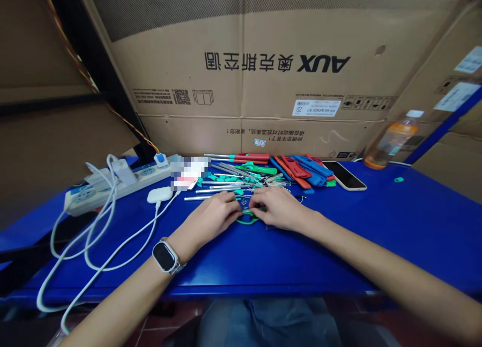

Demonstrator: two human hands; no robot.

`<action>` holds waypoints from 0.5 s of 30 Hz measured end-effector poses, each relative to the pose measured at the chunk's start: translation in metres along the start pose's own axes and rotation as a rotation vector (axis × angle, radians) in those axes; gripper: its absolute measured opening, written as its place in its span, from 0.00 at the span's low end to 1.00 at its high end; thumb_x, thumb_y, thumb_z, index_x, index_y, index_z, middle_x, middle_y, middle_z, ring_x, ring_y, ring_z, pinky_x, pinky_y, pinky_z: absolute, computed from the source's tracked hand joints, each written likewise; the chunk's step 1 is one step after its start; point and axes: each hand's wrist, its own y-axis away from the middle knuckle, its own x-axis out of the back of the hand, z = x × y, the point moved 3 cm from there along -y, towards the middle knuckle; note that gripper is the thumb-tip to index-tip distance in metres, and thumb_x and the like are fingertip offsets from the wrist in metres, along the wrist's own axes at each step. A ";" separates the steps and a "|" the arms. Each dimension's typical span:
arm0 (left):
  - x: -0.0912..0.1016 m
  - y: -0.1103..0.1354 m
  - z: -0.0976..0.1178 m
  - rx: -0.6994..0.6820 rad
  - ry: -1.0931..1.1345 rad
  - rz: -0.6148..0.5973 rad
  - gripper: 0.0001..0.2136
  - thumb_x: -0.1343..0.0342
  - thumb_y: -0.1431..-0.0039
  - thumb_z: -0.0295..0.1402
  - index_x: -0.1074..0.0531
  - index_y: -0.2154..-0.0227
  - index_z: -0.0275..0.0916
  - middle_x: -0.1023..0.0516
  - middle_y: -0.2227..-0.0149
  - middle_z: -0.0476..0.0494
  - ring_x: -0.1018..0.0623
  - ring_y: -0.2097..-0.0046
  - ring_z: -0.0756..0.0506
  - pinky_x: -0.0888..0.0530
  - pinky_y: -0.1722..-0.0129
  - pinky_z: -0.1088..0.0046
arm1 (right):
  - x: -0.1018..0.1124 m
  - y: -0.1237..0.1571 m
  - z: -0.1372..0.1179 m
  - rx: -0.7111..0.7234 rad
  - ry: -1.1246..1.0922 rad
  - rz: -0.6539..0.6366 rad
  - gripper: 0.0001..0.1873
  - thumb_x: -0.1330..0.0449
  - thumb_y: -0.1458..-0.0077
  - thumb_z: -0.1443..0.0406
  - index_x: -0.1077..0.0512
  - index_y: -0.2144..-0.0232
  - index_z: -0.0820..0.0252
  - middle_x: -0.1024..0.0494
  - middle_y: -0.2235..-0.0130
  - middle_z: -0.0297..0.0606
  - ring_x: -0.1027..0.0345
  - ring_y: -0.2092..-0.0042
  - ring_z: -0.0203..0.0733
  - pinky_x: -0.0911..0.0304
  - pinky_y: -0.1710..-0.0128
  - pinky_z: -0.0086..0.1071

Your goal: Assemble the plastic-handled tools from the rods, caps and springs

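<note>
Low over the front of a heap of lighter parts, my two hands meet at a small green plastic lighter piece [246, 219] with a curved loop. My left hand [222, 211], with a watch on its wrist, pinches the left end of it. From the other side, the closed fingers of my right hand [276, 206] grip its right end. The fingers partly cover the piece. Just behind lie several metal lighter tubes [214, 190] with turquoise ends and thin wires. A green lighter handle [261, 169] rests deeper in the heap.
Red handle shells [295, 167] and blue ones [314, 172] are piled at the back, beside a phone [346, 176]. An orange drink bottle [393, 138] stands at right. On the left are a power strip [124, 186] and looping white cables [109, 269]. A large cardboard box [263, 96] walls off the back.
</note>
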 end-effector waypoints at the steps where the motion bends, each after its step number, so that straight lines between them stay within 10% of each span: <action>1: 0.000 -0.001 0.001 -0.002 -0.013 -0.003 0.09 0.49 0.32 0.30 0.24 0.62 0.36 0.26 0.63 0.41 0.24 0.60 0.44 0.26 0.59 0.68 | 0.000 -0.001 -0.002 0.020 0.012 -0.003 0.05 0.40 0.45 0.68 0.23 0.69 0.57 0.21 0.65 0.36 0.31 0.64 0.41 0.49 0.70 0.31; 15: -0.002 0.006 -0.010 -0.044 0.116 0.045 0.12 0.52 0.31 0.29 0.23 0.61 0.36 0.27 0.62 0.41 0.24 0.61 0.46 0.26 0.61 0.70 | -0.002 -0.005 -0.012 0.192 0.321 -0.097 0.12 0.49 0.36 0.66 0.25 0.66 0.62 0.21 0.63 0.43 0.30 0.64 0.41 0.53 0.72 0.33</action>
